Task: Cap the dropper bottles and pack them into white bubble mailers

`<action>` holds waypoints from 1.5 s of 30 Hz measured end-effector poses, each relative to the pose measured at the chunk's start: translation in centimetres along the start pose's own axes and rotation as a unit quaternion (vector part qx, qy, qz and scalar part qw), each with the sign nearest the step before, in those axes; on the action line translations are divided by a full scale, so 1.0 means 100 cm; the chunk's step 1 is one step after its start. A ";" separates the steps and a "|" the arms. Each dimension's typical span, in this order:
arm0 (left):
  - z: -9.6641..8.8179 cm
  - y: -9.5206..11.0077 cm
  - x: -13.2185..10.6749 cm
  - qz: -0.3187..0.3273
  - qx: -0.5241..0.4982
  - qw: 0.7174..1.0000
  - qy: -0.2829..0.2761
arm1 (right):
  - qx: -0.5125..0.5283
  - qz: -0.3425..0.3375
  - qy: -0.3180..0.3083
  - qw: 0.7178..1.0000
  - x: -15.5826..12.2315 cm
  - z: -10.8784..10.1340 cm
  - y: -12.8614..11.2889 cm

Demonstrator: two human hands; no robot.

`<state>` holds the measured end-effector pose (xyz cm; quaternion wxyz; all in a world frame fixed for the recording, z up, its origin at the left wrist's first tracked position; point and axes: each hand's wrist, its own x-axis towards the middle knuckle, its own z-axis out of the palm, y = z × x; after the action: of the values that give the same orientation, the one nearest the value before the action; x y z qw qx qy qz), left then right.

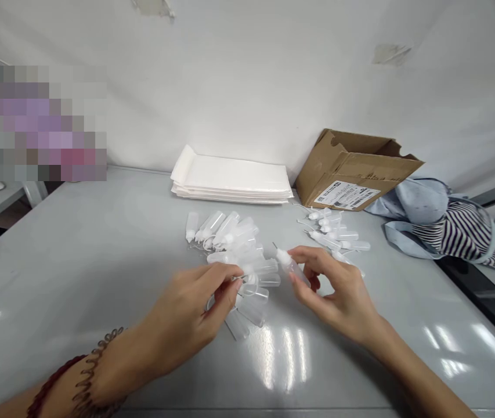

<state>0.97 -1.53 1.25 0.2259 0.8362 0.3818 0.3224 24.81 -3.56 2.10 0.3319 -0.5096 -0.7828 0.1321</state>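
Observation:
My right hand (336, 284) pinches a small clear plastic bottle (293, 267) with a white needle tip that points up and left. My left hand (195, 310) has its fingers pinched together beside a heap of several clear bottles (241, 249) on the grey table (99, 244); what the fingers hold is too small to name. A second, smaller group of needle-tip bottles (334, 232) lies to the right, just beyond my right hand.
A stack of white padded envelopes (232, 180) lies at the back by the wall. A tilted open cardboard box (354, 168) with a label sits at the back right. Blue and striped cloth (443, 223) is bunched at the table's right edge.

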 end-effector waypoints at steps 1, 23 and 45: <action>0.000 0.001 0.000 -0.002 -0.010 1.000 -0.014 | 0.013 -0.001 -0.012 1.000 0.000 0.001 -0.003; -0.013 0.023 0.007 -0.193 -0.228 0.923 -0.244 | 0.377 0.137 -0.103 0.910 -0.004 -0.003 -0.025; -0.009 0.014 0.007 -0.077 -0.158 0.981 -0.082 | 0.259 0.118 -0.055 0.957 0.000 -0.007 -0.021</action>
<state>1.37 -1.72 3.01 0.4097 0.7815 0.3698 0.2909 23.80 -4.59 3.72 0.3911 -0.4865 -0.6733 0.3964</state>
